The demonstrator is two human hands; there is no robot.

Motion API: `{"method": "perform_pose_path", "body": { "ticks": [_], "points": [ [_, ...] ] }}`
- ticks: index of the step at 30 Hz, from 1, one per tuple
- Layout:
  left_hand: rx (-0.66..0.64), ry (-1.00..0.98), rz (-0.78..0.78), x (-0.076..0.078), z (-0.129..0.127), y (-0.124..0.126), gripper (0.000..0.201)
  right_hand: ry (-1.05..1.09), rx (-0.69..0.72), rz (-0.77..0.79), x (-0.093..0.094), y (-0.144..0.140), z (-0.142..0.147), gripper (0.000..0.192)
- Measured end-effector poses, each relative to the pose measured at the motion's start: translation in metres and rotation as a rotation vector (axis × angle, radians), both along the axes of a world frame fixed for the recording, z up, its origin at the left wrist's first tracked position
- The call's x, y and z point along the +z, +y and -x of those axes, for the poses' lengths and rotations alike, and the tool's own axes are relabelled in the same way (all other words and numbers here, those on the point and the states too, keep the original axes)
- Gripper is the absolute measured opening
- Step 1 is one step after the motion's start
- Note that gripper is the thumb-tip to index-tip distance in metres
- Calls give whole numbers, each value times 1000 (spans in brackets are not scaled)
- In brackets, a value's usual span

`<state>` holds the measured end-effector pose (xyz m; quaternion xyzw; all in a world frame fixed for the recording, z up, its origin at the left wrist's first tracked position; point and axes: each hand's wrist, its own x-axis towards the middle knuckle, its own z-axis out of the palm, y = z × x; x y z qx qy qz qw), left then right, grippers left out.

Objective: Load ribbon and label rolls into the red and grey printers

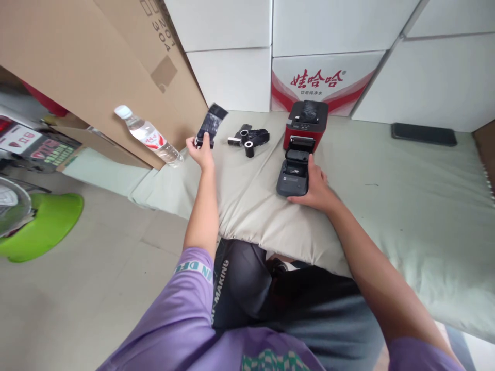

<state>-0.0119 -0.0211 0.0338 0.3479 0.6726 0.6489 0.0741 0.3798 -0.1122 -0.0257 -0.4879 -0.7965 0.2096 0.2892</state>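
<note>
My left hand (203,152) is closed on a small roll of black paper (212,122), whose loose strip sticks up and curls at the top. Just right of it, several small black rolls with white cores (249,149) and crumpled black strips (259,136) lie on the pale green cover. My right hand (317,188) grips the right side of a dark grey portable label printer (293,184), its lid raised and its compartment exposed. Directly behind that stands a red and black printer (308,121) with a dark strip on top.
A water bottle (149,136) is at the left beside a large cardboard box (127,62). White cartons (325,77) line the back. A black phone-like slab (423,134) lies at the right on the padded cover (386,216). A green stool (50,221) is on the floor.
</note>
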Motion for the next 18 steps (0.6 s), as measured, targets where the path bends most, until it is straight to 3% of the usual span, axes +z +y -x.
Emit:
{"method": "perform_pose_path", "body": {
  "ticks": [2, 4, 8, 12, 18],
  "points": [
    [145, 11, 57, -9, 6, -3, 17, -7, -7, -9, -1, 1, 0, 161],
    [194, 53, 145, -13, 8, -7, 25, -11, -16, -23, -3, 1, -1, 160],
    [181, 197, 338, -14, 4, -9, 30, -14, -9, -33, -5, 3, -2, 158],
    [134, 313, 400, -17, -1, -7, 21, -26, -14, -20, -4, 3, -3, 160],
    [64, 404, 548, -28, -5, 0, 33, -26, -9, -5, -1, 2, -2, 161]
  ]
}}
